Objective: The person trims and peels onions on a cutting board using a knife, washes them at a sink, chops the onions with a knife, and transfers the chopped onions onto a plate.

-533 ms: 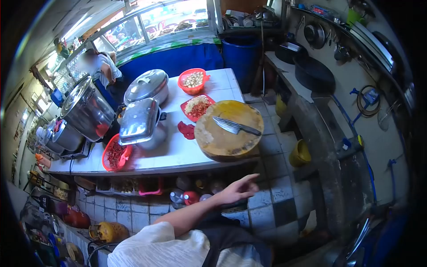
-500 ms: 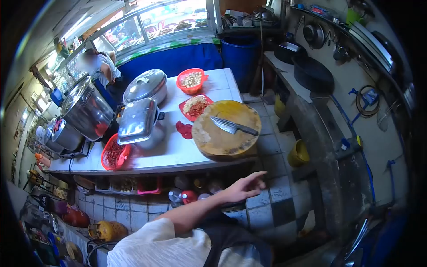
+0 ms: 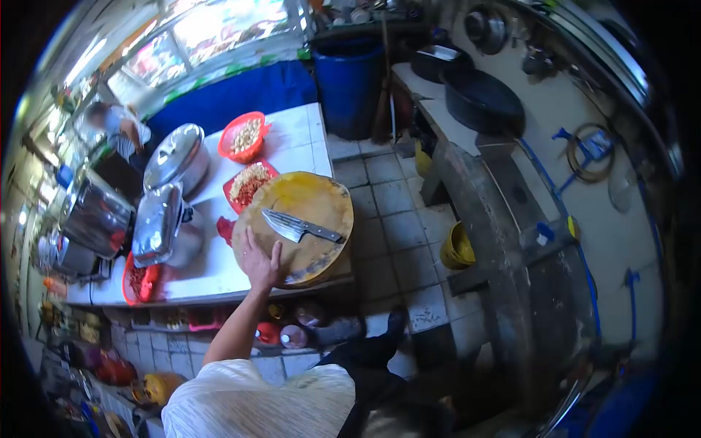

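Observation:
My left hand (image 3: pixel 260 263) rests on the near left edge of a round wooden chopping board (image 3: pixel 310 252), fingers stretched out and thumb apart, gripping nothing. A kitchen knife (image 3: pixel 301 225) lies flat on the board, its dark handle toward the right, a short way from my fingers. Just left of the board is a crumpled red piece (image 3: pixel 225 230) of something I cannot make out. Behind it stands a red tray (image 3: pixel 272 172) of chopped pale and red food. Farther back a red colander (image 3: pixel 243 155) holds pale pieces. My right hand is out of view.
Lidded metal pots (image 3: pixel 175 162) and a red basket (image 3: pixel 130 290) stand on the left of the white table (image 3: pixel 296 136). A co-worker (image 3: pixel 124 131) is behind them. A yellow bucket (image 3: pixel 458 247) and a dark counter (image 3: pixel 478 212) are to the right.
My left hand has moved from in front of the table onto the board's near left edge. The view has shifted, and the table now appears farther left. The knife stays on the board.

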The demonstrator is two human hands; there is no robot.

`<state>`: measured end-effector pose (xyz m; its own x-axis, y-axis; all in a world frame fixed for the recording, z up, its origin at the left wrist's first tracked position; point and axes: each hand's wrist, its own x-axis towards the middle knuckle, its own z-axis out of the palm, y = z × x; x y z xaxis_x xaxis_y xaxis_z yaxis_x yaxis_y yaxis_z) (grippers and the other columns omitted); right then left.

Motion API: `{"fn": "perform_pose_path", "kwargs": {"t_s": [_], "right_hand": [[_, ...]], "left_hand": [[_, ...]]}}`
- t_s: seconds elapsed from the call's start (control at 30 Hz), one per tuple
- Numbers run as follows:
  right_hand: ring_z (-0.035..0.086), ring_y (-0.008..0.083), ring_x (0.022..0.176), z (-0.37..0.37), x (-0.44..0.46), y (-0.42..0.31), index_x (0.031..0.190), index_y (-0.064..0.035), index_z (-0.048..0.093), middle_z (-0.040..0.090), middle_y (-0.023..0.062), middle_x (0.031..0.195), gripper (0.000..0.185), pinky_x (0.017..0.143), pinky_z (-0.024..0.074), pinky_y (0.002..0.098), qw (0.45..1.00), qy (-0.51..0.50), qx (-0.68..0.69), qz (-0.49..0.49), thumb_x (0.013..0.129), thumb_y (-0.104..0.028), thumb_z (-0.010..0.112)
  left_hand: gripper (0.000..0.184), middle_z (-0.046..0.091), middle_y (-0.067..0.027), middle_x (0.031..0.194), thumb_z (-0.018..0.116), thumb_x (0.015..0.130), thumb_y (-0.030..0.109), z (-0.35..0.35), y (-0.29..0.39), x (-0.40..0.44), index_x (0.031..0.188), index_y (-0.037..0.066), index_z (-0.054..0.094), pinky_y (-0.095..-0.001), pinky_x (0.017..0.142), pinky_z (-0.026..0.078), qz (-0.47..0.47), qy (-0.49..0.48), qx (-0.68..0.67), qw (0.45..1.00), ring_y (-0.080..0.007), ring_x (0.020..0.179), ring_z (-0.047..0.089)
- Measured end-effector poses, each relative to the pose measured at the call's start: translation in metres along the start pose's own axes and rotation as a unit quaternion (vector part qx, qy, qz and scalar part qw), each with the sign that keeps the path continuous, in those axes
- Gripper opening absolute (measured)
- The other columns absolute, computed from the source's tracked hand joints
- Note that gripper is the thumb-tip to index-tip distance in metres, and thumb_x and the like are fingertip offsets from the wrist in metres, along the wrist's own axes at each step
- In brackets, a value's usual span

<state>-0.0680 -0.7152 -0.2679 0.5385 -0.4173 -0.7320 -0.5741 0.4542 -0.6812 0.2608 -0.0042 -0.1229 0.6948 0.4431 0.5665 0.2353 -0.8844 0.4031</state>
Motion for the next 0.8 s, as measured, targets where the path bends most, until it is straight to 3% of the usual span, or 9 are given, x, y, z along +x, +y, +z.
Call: {"fn": "perform_pose_path", "kwargs": {"t_s": [0.13, 0.27, 0.47, 0.6, 0.63, 0.67, 0.7, 0.73, 0.8], "right_hand": [[0.07, 0.0197, 0.101, 0.006, 0.047, -0.096, 0.132, -0.0071, 0.072, 0.074, 0.0083, 0.119, 0.039, 0.088, 0.0591, 0.0334, 0.991, -0.046, -0.127, -0.001, 0.11, -0.039, 0.07], [0.068, 0.0183, 0.098, 0.078, 0.121, -0.207, 0.13, -0.008, 0.071, 0.072, 0.0072, 0.116, 0.033, 0.086, 0.0574, 0.032, 0.973, -0.111, -0.19, -0.064, 0.108, -0.034, 0.071], [0.065, 0.0162, 0.094, 0.411, 0.194, -0.369, 0.126, -0.0092, 0.069, 0.07, 0.0055, 0.113, 0.026, 0.084, 0.0549, 0.03, 0.913, -0.283, -0.245, -0.161, 0.106, -0.026, 0.072], [0.063, 0.0152, 0.092, 0.527, 0.213, -0.409, 0.125, -0.0099, 0.068, 0.069, 0.0047, 0.111, 0.024, 0.082, 0.0536, 0.029, 0.856, -0.371, -0.313, -0.177, 0.105, -0.022, 0.073], [0.065, 0.0158, 0.099, 0.649, 0.17, -0.418, 0.129, -0.0081, 0.069, 0.071, 0.0055, 0.117, 0.03, 0.091, 0.0536, 0.03, 0.787, -0.447, -0.353, -0.238, 0.102, -0.017, 0.076], [0.066, 0.0164, 0.107, 0.684, 0.16, -0.412, 0.134, -0.0064, 0.07, 0.073, 0.0064, 0.122, 0.037, 0.099, 0.0535, 0.031, 0.706, -0.522, -0.378, -0.294, 0.099, -0.012, 0.079], [0.066, 0.0186, 0.103, 0.743, 0.133, -0.41, 0.13, -0.0069, 0.07, 0.072, 0.007, 0.12, 0.038, 0.094, 0.0542, 0.0323, 0.612, -0.595, -0.384, -0.353, 0.094, -0.007, 0.08], [0.068, 0.0216, 0.103, 0.799, 0.124, -0.383, 0.129, -0.0073, 0.072, 0.074, 0.0085, 0.12, 0.04, 0.093, 0.0559, 0.0343, 0.554, -0.649, -0.325, -0.407, 0.09, -0.009, 0.083], [0.068, 0.0238, 0.102, 0.86, 0.031, -0.372, 0.126, -0.0052, 0.072, 0.073, 0.0084, 0.118, 0.039, 0.095, 0.0557, 0.035, 0.435, -0.711, -0.362, -0.418, 0.089, -0.011, 0.084]], "left_hand": [[0.091, 0.036, -0.0313, 0.173, 0.067, 0.106, 0.047, -0.037, 0.005, -0.02, 0.171, -0.004, 0.03, -0.0544, 0.132, 0.029, -0.079, -0.016, 0.035, 0.996, -0.0504, 0.158, 0.037], [0.091, 0.033, -0.0306, 0.175, 0.065, 0.106, 0.047, -0.026, 0.033, 0.0, 0.172, -0.003, 0.028, -0.0554, 0.132, 0.029, -0.134, -0.031, 0.057, 0.989, -0.0505, 0.158, 0.037], [0.091, 0.032, -0.0294, 0.175, 0.065, 0.106, 0.048, -0.018, 0.035, 0.006, 0.173, -0.001, 0.027, -0.0572, 0.13, 0.031, -0.158, -0.026, 0.113, 0.981, -0.0494, 0.158, 0.037], [0.089, 0.035, -0.0288, 0.173, 0.067, 0.105, 0.046, -0.032, 0.049, 0.009, 0.171, 0.0, 0.031, -0.0577, 0.13, 0.029, -0.206, -0.05, 0.151, 0.966, -0.0483, 0.159, 0.036], [0.089, 0.035, -0.0288, 0.173, 0.067, 0.105, 0.046, -0.029, 0.054, -0.002, 0.171, 0.0, 0.031, -0.0577, 0.13, 0.029, -0.228, -0.053, 0.154, 0.96, -0.0483, 0.159, 0.036], [0.088, 0.035, -0.0287, 0.173, 0.067, 0.105, 0.046, -0.026, 0.054, -0.003, 0.171, 0.0, 0.032, -0.0577, 0.13, 0.029, -0.234, -0.029, 0.172, 0.956, -0.0482, 0.158, 0.036], [0.087, 0.035, -0.0286, 0.173, 0.068, 0.105, 0.045, -0.023, 0.051, -0.002, 0.17, -0.001, 0.033, -0.0577, 0.13, 0.029, -0.236, -0.004, 0.193, 0.952, -0.0481, 0.158, 0.036], [0.087, 0.036, -0.0286, 0.172, 0.068, 0.104, 0.044, -0.021, 0.047, 0.0, 0.17, -0.001, 0.034, -0.0577, 0.13, 0.029, -0.234, 0.02, 0.215, 0.948, -0.048, 0.158, 0.036], [0.086, 0.036, -0.0285, 0.172, 0.068, 0.104, 0.044, -0.016, 0.049, -0.001, 0.169, -0.001, 0.034, -0.0577, 0.13, 0.028, -0.241, 0.045, 0.248, 0.937, -0.0479, 0.158, 0.036]]}}
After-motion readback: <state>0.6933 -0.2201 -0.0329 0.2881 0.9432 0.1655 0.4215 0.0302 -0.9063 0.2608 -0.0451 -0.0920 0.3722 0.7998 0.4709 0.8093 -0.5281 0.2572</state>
